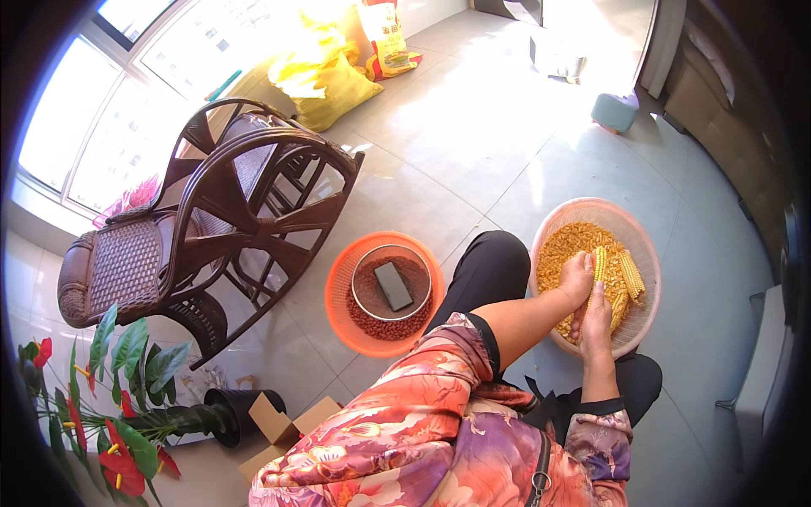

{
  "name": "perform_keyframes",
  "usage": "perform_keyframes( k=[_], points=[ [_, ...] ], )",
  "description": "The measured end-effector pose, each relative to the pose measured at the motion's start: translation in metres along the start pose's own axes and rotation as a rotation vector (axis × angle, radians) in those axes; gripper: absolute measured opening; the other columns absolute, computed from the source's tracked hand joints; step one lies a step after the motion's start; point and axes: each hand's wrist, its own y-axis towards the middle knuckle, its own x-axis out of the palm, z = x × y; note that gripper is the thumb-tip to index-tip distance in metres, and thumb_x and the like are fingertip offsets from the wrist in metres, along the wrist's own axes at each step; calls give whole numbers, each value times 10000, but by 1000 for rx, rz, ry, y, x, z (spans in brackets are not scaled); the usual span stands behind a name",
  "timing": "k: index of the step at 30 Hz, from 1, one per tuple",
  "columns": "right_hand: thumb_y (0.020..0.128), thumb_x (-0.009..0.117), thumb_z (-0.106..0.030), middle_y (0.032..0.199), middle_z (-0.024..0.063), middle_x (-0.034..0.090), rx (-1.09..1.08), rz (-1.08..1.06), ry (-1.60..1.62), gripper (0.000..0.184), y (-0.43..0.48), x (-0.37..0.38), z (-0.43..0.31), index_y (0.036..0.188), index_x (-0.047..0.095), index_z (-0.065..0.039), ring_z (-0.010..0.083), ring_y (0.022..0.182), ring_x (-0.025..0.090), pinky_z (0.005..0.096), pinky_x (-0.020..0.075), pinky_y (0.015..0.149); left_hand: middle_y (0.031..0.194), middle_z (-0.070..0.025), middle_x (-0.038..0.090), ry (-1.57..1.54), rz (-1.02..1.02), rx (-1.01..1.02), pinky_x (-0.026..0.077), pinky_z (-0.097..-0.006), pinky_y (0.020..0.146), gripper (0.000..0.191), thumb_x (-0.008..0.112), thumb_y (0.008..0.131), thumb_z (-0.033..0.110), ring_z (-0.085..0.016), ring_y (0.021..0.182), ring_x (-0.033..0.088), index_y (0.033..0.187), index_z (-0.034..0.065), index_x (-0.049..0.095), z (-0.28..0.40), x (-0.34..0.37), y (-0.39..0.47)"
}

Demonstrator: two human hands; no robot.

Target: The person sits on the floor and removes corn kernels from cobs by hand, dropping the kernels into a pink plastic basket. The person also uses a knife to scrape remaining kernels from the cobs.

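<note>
Both of my hands are over a pinkish plastic mesh basket [647, 253] between my knees. My left hand [576, 279] and my right hand [596, 320] are closed together around an ear of yellow corn [600, 263], which points up between them. Loose corn kernels [573, 237] lie beneath, and more corn cobs [631, 275] rest at the basket's right side. The fingers partly hide the lower end of the held ear.
An orange basket [336, 304] of red beans or peanuts, holding a round sieve [370, 307] with a dark phone-like object [393, 286], stands left of my knee. Beyond are a rattan rocking chair [266, 234], yellow sack [336, 92], potted plant [244, 405], cardboard box [272, 418] and small stool [614, 113].
</note>
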Motion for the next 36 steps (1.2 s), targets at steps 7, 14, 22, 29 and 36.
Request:
perform_keyframes(
  k=[7, 14, 22, 29, 36],
  points=[
    [1016, 360, -532, 559, -3, 437, 7, 2, -10, 483, -2, -2, -5, 912, 521, -88, 96, 362, 394, 235, 292, 296, 956, -188, 678, -390, -141, -259, 513, -430, 772, 413, 561, 940, 367, -298, 831, 673, 1119, 5, 644, 18, -7, 1],
    [1031, 332, -490, 544, -9, 425, -16, -22, -2, 461, -5, 5, -11, 960, 524, -76, 78, 343, 367, 224, 272, 288, 898, -225, 622, -291, -223, -153, 487, -450, 750, 405, 438, 1019, 377, -348, 808, 621, 1014, -7, 565, 2, 2, 9],
    [1043, 301, -445, 533, -2, 425, -6, -1, -37, 440, 2, 2, -6, 917, 508, -78, 87, 338, 368, 234, 279, 285, 842, -171, 619, -120, -104, -51, 481, -435, 767, 366, 402, 1041, 301, -282, 800, 596, 969, -7, 587, -8, 6, 11],
    [1026, 336, -485, 567, 24, 479, 79, -11, 56, 461, 3, 2, -13, 892, 511, -79, 121, 366, 424, 254, 318, 297, 877, -145, 644, -329, -61, -153, 485, -388, 777, 279, 469, 1007, 254, -254, 806, 598, 994, 14, 612, 7, -7, 10],
    [1010, 409, -519, 624, 30, 508, 43, -146, 163, 480, 0, -5, -15, 969, 549, -62, 99, 414, 458, 239, 338, 317, 1012, -96, 622, -680, -197, -479, 529, -386, 683, 293, 453, 988, 287, -244, 815, 645, 1119, 51, 569, 47, -38, 17]
  ],
)
